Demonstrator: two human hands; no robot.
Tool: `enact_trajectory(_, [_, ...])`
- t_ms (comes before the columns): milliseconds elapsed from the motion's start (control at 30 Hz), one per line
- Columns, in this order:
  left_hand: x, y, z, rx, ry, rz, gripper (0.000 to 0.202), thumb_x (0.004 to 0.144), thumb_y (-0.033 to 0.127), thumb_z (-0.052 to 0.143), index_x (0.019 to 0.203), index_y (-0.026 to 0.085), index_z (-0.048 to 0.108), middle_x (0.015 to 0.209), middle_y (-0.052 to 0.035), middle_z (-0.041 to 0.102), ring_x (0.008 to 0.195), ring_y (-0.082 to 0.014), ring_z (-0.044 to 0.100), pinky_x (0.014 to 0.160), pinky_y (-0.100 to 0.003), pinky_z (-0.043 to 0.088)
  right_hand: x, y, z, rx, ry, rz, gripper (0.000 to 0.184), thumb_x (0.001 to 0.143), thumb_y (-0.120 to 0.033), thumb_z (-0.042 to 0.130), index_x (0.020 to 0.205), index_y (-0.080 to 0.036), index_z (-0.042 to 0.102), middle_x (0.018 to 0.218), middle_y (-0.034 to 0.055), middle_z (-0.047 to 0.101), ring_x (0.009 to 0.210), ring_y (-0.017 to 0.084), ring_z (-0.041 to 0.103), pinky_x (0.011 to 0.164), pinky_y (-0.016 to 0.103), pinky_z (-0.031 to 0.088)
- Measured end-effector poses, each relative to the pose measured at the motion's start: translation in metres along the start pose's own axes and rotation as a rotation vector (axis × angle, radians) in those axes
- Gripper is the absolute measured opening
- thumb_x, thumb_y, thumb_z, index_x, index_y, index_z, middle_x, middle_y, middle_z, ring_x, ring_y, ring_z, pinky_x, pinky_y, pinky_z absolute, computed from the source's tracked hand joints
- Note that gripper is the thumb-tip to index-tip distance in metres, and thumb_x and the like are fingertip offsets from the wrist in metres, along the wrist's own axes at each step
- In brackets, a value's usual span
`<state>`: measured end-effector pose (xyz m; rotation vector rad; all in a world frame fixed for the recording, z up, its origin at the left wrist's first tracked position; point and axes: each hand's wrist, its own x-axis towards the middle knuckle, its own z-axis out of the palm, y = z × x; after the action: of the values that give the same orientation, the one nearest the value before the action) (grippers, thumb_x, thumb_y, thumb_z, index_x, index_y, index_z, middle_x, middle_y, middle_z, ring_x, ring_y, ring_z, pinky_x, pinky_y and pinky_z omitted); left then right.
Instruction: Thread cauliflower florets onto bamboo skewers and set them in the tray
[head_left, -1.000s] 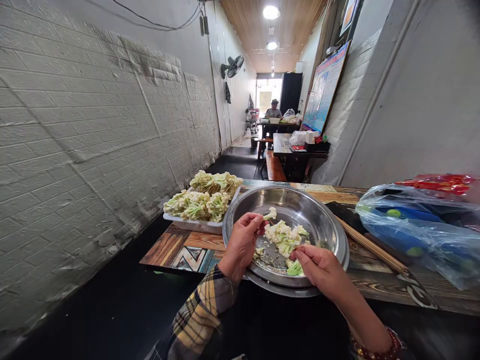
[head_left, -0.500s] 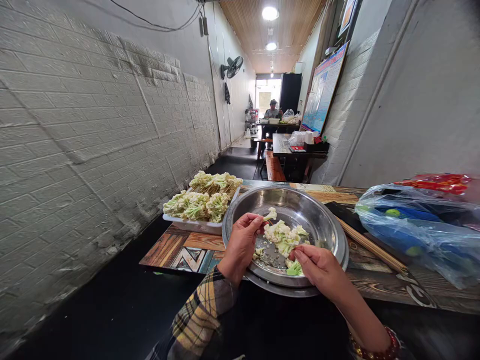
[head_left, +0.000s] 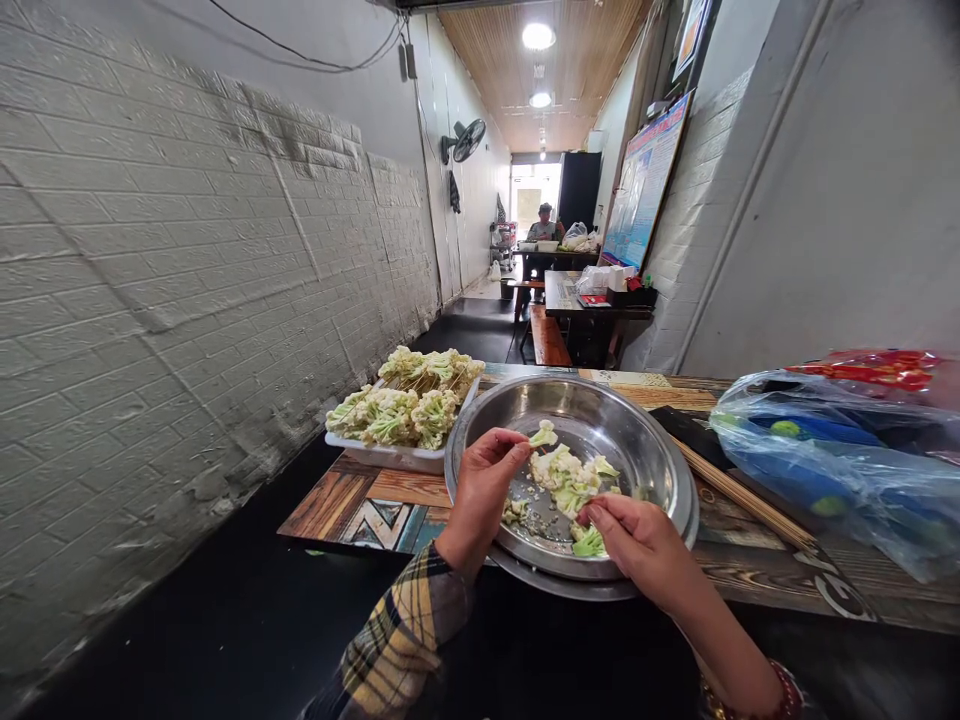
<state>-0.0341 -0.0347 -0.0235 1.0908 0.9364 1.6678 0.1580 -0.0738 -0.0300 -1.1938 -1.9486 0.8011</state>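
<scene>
Our left hand (head_left: 484,492) has its fingers (head_left: 516,448) pinched on a cauliflower floret (head_left: 541,436) over the steel bowl (head_left: 664,445); our right hand (head_left: 639,540), at the bowl's six o'clock, seems to pinch a green floret (head_left: 589,543).

floret (head_left: 587,543) half under right hand (head_left: 641,545); plastic bag (head_left: 840,470) cut by right edge; far person (head_left: 545,222) too small

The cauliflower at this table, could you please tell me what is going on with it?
A person works over a steel bowl of florets. Their left hand holds a small floret above it; their right hand pinches a green-stemmed floret at the near rim. A white tray piled with cauliflower sits to the bowl's left, bamboo skewers to its right.
</scene>
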Motion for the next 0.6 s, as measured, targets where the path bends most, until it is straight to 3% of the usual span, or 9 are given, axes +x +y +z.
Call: enact_trajectory(600, [0.0003,0.0005,-0.0021,0.018,-0.044,-0.039,0.01,0.067,0.025,0.074,0.073,0.017,0.071,0.068,0.0006,0.064,0.066,-0.0103,0.053,0.065,-0.022,0.04,-0.0032,-0.0003,0.0002,0.012,0.006,-0.021,0.035,0.093,-0.035,0.041,0.072,-0.018,0.063,0.061,-0.0011,0.057,0.057,0.013,0.049,0.055,0.023,0.036])
